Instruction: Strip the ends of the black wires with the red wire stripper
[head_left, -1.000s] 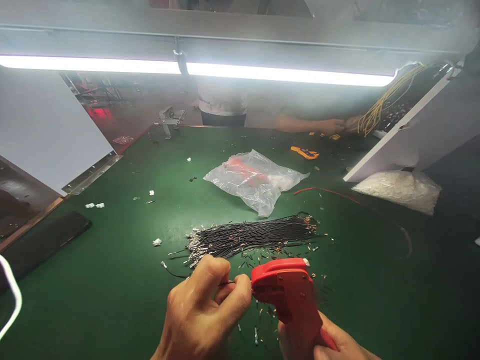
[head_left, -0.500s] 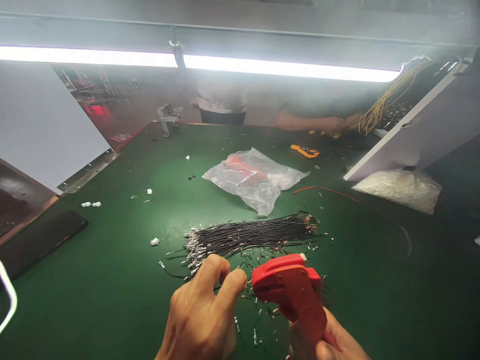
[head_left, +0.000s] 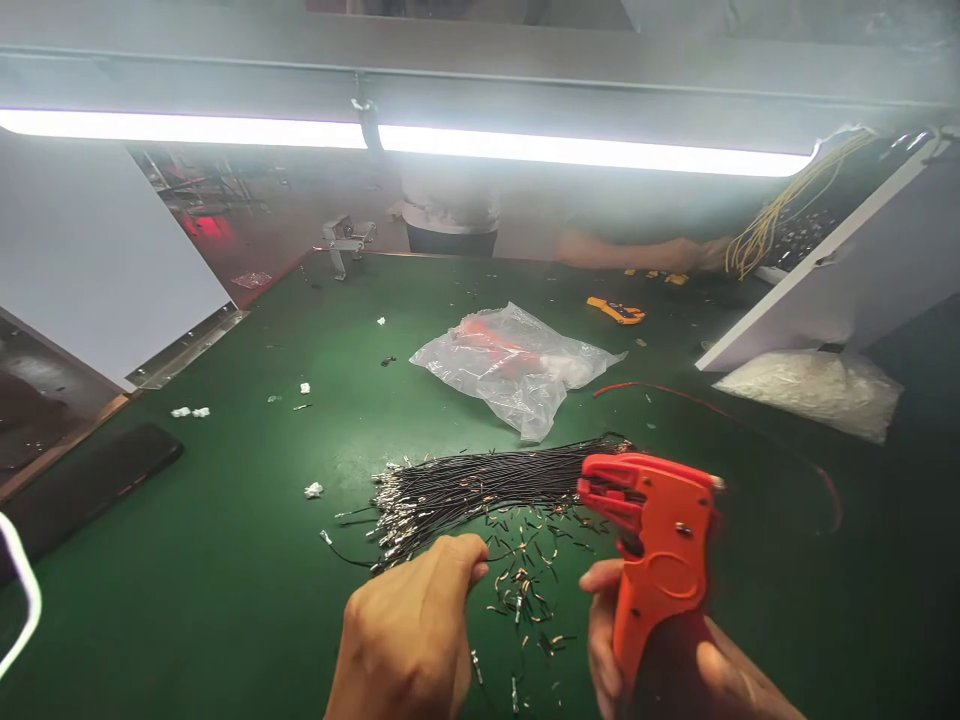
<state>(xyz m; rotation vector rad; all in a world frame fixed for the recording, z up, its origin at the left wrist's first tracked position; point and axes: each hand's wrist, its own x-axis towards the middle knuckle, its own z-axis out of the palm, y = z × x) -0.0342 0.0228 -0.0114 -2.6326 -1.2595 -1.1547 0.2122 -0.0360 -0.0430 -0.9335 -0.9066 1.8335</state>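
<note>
Left hand curled, fingertips pinched together, right hand wrapped in a grip, thumb up

Right hand grips a red wire stripper, held upright above the green table. Left hand pinches a black wire beside the bundle of black wires. Cut insulation scraps lie between the hands.

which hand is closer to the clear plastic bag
Left, narrowly. The left hand sits below the clear plastic bag, with the bundle of black wires between them. The right hand, gripping the red stripping tool, is lower and further right.
</note>
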